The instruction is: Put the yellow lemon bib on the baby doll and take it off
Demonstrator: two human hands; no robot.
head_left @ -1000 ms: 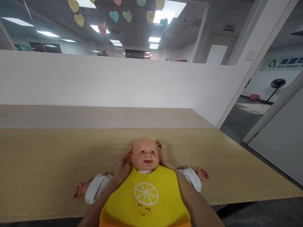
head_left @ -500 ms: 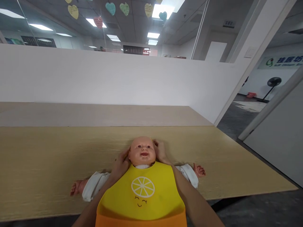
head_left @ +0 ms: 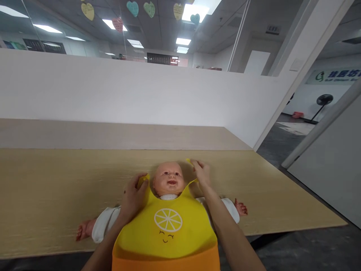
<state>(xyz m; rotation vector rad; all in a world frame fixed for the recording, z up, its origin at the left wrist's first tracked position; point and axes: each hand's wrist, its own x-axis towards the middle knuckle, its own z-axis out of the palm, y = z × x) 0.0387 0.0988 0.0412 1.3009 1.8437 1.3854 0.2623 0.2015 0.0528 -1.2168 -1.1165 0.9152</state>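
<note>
A baby doll (head_left: 168,177) in white clothes lies face up on the wooden table, its arms spread to both sides. Over its chest lies a yellow bib (head_left: 186,226) with a lemon slice and a smiling face on it, and an orange pocket at the bottom. My left hand (head_left: 134,194) pinches one neck strap of the bib beside the doll's head. On the other side, my right hand (head_left: 201,171) grips the other strap, its tip sticking out past my fingers. The two straps are apart, one on each side of the head.
The wooden table (head_left: 70,180) ends at a near edge and slopes off at the right. Behind it are a greyish board (head_left: 113,135) and a white wall (head_left: 118,90) with glass above. At right stand a doorway, a white door (head_left: 329,162) and a black fan (head_left: 324,100).
Both hands have moved outward from behind the doll's head. The bib straps have come apart and now show in my fingers, drawn out to either side.
</note>
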